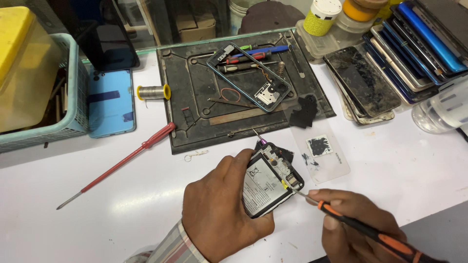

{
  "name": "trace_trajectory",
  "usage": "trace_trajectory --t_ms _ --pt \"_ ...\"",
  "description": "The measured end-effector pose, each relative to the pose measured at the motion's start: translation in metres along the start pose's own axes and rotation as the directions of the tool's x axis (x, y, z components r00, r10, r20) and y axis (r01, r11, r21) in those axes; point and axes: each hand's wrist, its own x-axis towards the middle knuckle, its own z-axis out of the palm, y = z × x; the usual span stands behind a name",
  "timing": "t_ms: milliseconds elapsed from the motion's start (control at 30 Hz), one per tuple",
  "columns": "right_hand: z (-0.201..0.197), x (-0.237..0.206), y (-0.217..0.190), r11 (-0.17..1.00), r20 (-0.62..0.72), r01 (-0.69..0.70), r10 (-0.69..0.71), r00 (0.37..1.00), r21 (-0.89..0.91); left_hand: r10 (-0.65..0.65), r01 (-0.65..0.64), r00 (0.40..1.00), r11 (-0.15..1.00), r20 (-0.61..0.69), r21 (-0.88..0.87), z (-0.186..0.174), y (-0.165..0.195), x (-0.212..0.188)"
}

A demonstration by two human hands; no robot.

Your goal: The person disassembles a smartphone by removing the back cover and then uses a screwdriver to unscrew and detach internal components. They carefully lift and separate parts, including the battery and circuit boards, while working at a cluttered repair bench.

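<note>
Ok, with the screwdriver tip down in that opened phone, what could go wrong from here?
1. The screwdriver tip works right beside the battery; a slip could gouge it.
2. The left hand only steadies the opened phone on the smooth white table, so it might skid.
3. A loosened screw could vanish among the debris.

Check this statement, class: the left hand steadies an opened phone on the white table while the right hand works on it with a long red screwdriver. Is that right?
One detail is wrong. The head view shows the right hand holding a black-and-orange screwdriver; the long red screwdriver lies untouched on the white table. The left hand does steady the opened phone.
</note>
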Motion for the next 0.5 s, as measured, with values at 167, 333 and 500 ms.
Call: trace_trajectory --t_ms 167,333,500 --pt "-0.005 0.000 0.000 0.995 0.027 -0.003 0.006 1.000 -0.102 -0.002 0.003 1.000 1.000 0.013 -0.009 0.001 -0.001 -0.001" --pt "0.005 -0.006 -0.005 0.997 -0.054 -0.022 0.018 0.998 -0.077 -0.010 0.010 1.000 1.000 0.011 -0.007 0.000 -0.001 -0.001" --pt "0.008 -0.003 -0.007 0.994 -0.053 0.028 -0.033 0.998 -0.106 -0.003 0.003 1.000 1.000 0.016 0.003 -0.001 0.000 -0.001"
